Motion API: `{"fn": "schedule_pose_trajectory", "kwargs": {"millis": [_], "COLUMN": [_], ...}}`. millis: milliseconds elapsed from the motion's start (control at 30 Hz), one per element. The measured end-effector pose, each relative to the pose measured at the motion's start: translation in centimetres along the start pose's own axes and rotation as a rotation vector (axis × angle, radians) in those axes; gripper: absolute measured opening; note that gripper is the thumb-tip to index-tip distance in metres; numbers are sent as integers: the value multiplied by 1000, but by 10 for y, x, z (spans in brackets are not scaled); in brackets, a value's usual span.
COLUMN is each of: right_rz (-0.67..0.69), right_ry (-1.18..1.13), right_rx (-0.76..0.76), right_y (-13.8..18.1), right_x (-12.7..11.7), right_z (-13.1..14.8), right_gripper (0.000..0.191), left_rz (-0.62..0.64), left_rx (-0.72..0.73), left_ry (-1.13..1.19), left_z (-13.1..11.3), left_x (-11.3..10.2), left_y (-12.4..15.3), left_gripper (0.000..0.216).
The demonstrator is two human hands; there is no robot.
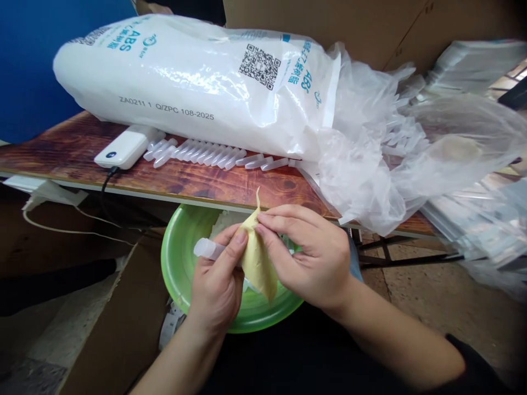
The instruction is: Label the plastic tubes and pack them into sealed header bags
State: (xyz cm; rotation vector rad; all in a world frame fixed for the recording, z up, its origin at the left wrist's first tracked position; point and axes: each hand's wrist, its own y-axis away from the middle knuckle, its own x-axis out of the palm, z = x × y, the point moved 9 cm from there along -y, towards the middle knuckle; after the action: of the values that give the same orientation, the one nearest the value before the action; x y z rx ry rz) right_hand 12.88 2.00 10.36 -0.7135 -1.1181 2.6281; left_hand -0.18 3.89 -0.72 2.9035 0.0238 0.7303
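Over the green basin, both hands hold a pale yellow soft sheet, cloth or thin rubber, I cannot tell which. It hangs in a fold, with a thin twisted tail sticking up at the top. My left hand pinches its left edge between thumb and finger. The same hand also grips a translucent white plastic tube, whose rounded end points left. My right hand pinches the sheet near its upper end with thumb and fingertips. Whitish pieces inside the basin are mostly hidden by my hands.
Along the wooden table runs a row of translucent plastic tubes. Behind them lies a large white ABS sack. A white power bank with a black cable sits left. Clear plastic bags spill over the right edge. A cardboard box stands lower left.
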Motion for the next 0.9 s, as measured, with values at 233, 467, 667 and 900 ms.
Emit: {"fn": "schedule_pose_trajectory", "kwargs": {"millis": [233, 467, 667, 900], "right_rz": [25, 44, 58, 21], "right_ry": [21, 56, 155, 160], "right_rx": [61, 69, -12, -31], "right_y": [-4, -9, -7, -2], "right_x": [1, -3, -5, -9], "right_z": [1, -1, 1, -1], "right_gripper": [13, 12, 13, 13], "left_rz": [-65, -79, -56, -25], "left_rx": [344, 496, 494, 400], "left_ry": [-323, -471, -480, -380], "left_z": [-22, -35, -31, -18], "left_x": [-5, 8, 12, 9], "left_y": [8, 18, 19, 14], "left_gripper": [17, 14, 16, 16]}}
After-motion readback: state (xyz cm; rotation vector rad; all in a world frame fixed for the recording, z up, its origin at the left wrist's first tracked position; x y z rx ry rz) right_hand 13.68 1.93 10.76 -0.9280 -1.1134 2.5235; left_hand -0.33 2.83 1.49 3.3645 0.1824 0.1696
